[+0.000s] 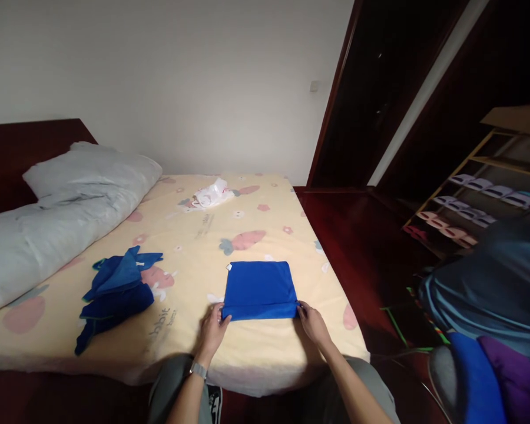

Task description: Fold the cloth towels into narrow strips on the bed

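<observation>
A blue cloth (pixel 259 282) lies flat on the bed, its near edge turned over in a narrow fold and a small white tag at its far left corner. My left hand (pixel 214 330) pinches the left end of that fold. At the opposite end, my right hand (pixel 312 323) grips the fold's right corner between thumb and fingers. Off to the left, more blue cloths (pixel 117 288) sit in a crumpled heap, apart from both hands.
Bunched on the bed (pixel 274 203) are a grey quilt (pixel 92 188) and a white plastic bag (pixel 212 194). Rightward stand a shoe rack (pixel 490 188) and a dark cloth-covered heap (pixel 494 282), with blue and purple items in front. A wall closes off the far side.
</observation>
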